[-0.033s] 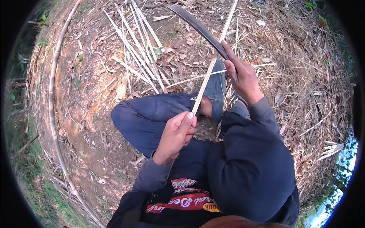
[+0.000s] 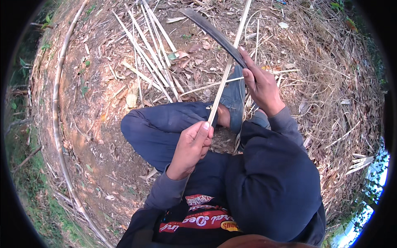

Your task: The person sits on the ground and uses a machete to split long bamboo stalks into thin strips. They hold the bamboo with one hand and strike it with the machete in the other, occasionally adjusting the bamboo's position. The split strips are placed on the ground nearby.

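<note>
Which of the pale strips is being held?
The long pale strip pinched in the left hand, running forward past the curved blade in the right hand; the other strips lie loose.

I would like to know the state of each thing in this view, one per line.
Left hand, closed, pinching the pale strip
Right hand, closed on the curved blade
Pale strip, held at a slant
Curved blade, unsheathed, crossing the strip; contact unclear
Loose strips, scattered and overlapping on the ground
Long pole, lying on the ground
Blue-gray shoe, worn
</note>
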A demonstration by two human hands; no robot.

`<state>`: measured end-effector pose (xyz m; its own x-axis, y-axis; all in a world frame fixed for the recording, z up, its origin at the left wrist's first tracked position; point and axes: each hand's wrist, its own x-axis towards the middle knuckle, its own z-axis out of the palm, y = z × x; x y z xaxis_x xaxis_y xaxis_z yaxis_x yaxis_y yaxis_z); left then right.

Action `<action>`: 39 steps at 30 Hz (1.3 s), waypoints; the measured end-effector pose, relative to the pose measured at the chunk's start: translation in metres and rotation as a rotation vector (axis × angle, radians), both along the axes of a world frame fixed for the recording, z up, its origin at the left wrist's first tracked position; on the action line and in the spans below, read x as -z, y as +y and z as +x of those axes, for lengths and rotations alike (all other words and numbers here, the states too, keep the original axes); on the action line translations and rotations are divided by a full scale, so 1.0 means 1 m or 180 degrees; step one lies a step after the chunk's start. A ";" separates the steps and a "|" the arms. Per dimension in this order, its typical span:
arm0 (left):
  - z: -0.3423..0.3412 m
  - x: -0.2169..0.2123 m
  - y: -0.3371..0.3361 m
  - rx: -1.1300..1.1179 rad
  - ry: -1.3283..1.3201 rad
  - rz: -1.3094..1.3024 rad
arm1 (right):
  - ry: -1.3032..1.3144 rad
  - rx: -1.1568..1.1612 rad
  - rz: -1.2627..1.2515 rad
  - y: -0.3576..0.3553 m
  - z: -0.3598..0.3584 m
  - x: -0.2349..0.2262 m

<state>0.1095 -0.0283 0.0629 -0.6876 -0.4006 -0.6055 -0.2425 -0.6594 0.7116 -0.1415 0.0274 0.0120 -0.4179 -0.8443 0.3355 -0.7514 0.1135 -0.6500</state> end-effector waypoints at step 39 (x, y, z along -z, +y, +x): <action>0.086 -0.018 0.029 0.0199 -0.0708 0.0245 | 0.0613 0.0919 0.0874 -0.007 -0.074 0.046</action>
